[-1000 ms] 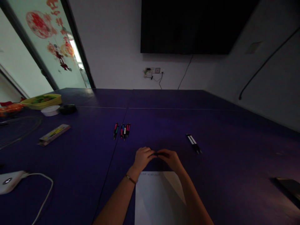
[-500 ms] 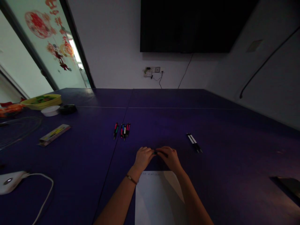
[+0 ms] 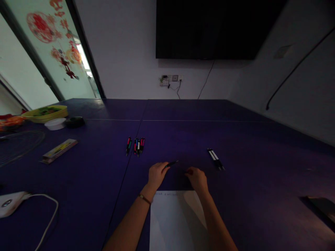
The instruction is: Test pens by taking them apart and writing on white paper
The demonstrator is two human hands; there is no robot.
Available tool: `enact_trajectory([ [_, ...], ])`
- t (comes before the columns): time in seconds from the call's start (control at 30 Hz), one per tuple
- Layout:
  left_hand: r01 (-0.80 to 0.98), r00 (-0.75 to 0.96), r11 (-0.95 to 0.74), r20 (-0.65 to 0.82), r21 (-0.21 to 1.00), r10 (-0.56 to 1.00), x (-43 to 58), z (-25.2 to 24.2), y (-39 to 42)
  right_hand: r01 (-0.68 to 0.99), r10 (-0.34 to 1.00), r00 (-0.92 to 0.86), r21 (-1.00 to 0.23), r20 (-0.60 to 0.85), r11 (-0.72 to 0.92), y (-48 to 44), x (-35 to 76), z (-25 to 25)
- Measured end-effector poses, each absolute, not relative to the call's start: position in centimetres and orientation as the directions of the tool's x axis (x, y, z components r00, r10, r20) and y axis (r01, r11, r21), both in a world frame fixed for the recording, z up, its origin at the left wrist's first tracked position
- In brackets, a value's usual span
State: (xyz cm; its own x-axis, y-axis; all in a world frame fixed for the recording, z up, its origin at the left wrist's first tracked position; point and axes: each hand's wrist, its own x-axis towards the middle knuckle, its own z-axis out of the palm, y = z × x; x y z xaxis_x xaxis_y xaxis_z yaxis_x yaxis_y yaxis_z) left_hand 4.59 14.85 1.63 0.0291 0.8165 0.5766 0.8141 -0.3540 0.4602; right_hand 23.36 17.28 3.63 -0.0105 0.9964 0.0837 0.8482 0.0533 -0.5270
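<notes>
A dark pen (image 3: 171, 164) with a bit of green is pinched in my left hand (image 3: 156, 174), its tip pointing right and slightly up. Apart from it, my right hand (image 3: 196, 178) has its fingers drawn together; whatever they hold, if anything, is too dark and small to make out. Both hands are just above the top edge of a white sheet of paper (image 3: 175, 219) with a line of faint writing along its top. Beyond my left hand lies a row of several coloured pens (image 3: 138, 146). Two white-and-black pens (image 3: 216, 159) rest side by side to the right.
On the left of the purple table (image 3: 246, 209) are a narrow box (image 3: 59, 150), a yellow basket (image 3: 52, 113), a white lid-like dish (image 3: 55, 124) and a white device (image 3: 13, 203) with a cable. A dark flat object (image 3: 321, 208) lies at the right edge.
My hands have come apart: the right one moved right, away from the pen. The pen stays in my left hand, its tip now exposed and angled up.
</notes>
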Motion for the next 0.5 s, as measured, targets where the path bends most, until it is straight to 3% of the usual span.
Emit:
enact_trajectory([
  [0.13,0.822,0.060,-0.366,0.572,0.437,0.818,4.6,1.8,14.8,0.721,0.986,0.027,-0.686,0.165,0.095,17.3,23.1,3.8],
  [0.23,0.840,0.086,-0.368,0.571,0.399,0.816,4.6,1.8,14.7,0.386,0.982,0.114,-0.917,0.154,0.099,17.4,22.6,3.9],
  [0.33,0.844,0.115,-0.388,0.582,0.370,0.805,4.7,2.0,14.7,0.113,0.985,0.128,-0.988,0.115,0.101,17.4,22.2,4.3],
  [0.5,0.826,0.145,-0.426,0.591,0.370,0.794,4.8,2.2,14.6,0.178,0.977,0.101,-0.970,0.187,0.168,17.4,22.3,4.9],
])
